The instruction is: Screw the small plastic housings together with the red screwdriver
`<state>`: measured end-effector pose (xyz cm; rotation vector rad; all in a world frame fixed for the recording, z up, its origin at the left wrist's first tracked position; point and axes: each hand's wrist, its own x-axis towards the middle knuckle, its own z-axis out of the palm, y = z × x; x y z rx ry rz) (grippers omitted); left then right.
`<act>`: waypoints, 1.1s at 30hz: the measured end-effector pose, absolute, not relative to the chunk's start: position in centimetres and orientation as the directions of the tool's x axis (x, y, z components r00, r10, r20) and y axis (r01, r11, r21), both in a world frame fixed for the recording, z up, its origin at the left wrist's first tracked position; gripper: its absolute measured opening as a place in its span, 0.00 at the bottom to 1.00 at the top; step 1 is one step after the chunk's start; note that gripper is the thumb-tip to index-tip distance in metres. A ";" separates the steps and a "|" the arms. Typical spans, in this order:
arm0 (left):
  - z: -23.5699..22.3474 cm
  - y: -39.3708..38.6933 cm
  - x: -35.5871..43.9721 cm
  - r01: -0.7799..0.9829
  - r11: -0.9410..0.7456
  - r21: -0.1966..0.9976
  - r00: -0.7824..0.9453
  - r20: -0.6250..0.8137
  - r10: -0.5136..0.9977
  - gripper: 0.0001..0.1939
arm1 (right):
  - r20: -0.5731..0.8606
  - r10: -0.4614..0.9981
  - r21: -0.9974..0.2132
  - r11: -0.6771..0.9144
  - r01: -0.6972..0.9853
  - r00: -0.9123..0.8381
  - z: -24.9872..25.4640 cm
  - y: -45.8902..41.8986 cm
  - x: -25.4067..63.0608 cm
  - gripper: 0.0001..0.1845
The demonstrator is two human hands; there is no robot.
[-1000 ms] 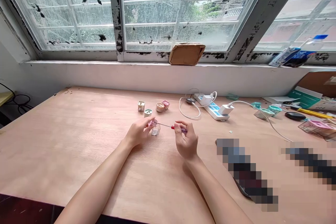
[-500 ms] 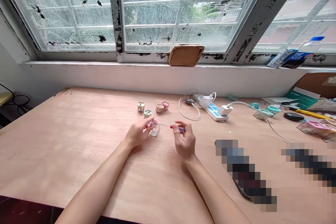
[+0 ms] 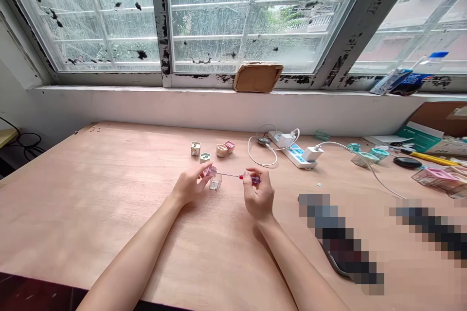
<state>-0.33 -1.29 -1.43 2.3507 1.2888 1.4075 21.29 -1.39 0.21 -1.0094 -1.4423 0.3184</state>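
Observation:
My left hand pinches a small pink plastic piece between thumb and fingers. A clear little box stands on the table just beside those fingertips. Wrapped round the red and purple handle of a screwdriver is my right hand. The thin shaft points left, its tip at or close to the pink piece; contact is too small to make out. Beyond the left hand sit a green-topped small box, a cream one, a tan one and a pink one.
A power strip with white plugs and a cable lies at the back. To the right are turquoise pieces, a black mouse, a yellow pencil-like tool and pink boxes. A blurred-out phone-like object rests near my right forearm.
My right hand has shifted slightly right with the screwdriver. The pink piece has tilted a little in my left hand, and the shaft's tip sits slightly farther from those fingers.

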 end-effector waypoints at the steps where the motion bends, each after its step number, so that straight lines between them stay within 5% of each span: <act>1: -1.4 -1.3 -0.3 0.604 -0.635 0.481 0.208 0.674 0.709 0.18 | 0.663 0.728 -0.729 0.574 0.372 0.177 0.1 -1.4 21.3 0.08; 14: -1.6 -1.2 -0.4 0.609 -0.608 0.509 0.184 0.656 0.733 0.18 | 0.480 0.839 -0.877 0.469 0.108 0.256 -1.3 -0.2 21.5 0.13; 33: -1.6 -1.3 -0.2 0.588 -0.614 0.527 0.195 0.644 0.740 0.18 | 0.313 0.916 -0.913 0.363 -0.188 0.253 -2.1 0.8 20.9 0.13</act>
